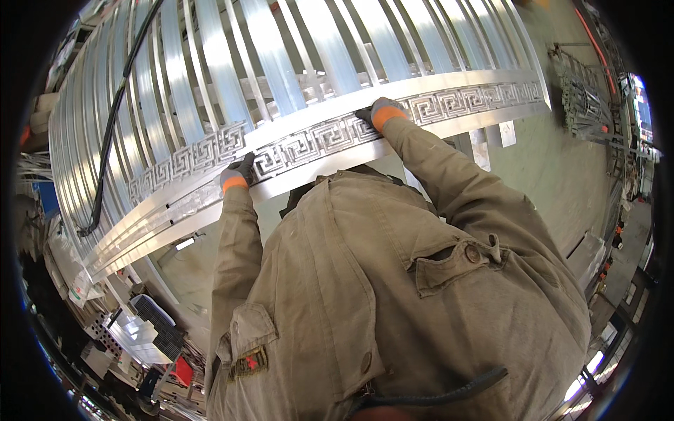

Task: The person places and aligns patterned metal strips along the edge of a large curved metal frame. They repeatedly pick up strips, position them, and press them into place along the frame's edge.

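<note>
A silvery metal panel frame with long slats (274,58) spreads out before me. Along its near side, between two flat rails (326,167), lies a Greek-key fretwork strip (337,134). My left hand (238,171), in a dark glove with an orange cuff, holds the strip's left end. Farther right, my right hand (383,111), gloved alike, grips the strip near its middle; its fingertips are partly hidden. A second fretwork strip (187,160) rests across the slats to the left, beyond my left hand.
A black cable (118,100) runs over the slats on the left. Stacked metal frames (587,97) stand at the far right on the green floor (553,173). Below left are a grey chair (152,310) and a sheet-covered surface (131,334).
</note>
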`<state>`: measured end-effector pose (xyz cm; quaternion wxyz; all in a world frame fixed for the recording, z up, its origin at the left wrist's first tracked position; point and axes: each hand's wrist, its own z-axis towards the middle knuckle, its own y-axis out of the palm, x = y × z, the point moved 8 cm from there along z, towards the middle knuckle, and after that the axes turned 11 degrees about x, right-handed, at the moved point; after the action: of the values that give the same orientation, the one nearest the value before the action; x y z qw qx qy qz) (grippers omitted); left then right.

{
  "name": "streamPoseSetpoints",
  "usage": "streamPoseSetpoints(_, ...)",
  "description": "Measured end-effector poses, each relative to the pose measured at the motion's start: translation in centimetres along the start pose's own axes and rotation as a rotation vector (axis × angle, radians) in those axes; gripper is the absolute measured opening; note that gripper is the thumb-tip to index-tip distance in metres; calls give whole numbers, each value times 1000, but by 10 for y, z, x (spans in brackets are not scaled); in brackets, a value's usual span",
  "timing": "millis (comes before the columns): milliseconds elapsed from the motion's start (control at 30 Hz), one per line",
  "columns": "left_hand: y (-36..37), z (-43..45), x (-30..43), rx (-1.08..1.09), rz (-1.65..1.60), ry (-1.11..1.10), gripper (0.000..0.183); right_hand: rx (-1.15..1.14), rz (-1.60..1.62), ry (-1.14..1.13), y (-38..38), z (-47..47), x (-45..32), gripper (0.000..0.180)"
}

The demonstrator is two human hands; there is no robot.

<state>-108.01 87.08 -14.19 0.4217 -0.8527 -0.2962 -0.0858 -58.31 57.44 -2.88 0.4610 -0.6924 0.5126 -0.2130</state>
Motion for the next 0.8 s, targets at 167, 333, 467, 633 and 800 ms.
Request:
streamPoseSetpoints(167, -5, -17, 15, 40, 35, 138, 108, -82, -43, -190, 17, -58, -74, 77)
streamPoseSetpoints(333, -5, -35, 22, 22, 24, 97, 107, -126, 15, -63, 49, -52, -85, 87)
streamPoseSetpoints(467, -11, -38, 29, 84, 169, 165, 101, -196, 81, -83, 62, -36, -86, 83)
streamPoseSetpoints(633, -6, -38, 26, 4, 161, 110, 100, -185, 8, -49, 47, -50, -102, 72)
streamPoseSetpoints(800, -4, -32, 33, -13, 234, 192, 112, -124, -31, -201, 64, -89, -165, 80)
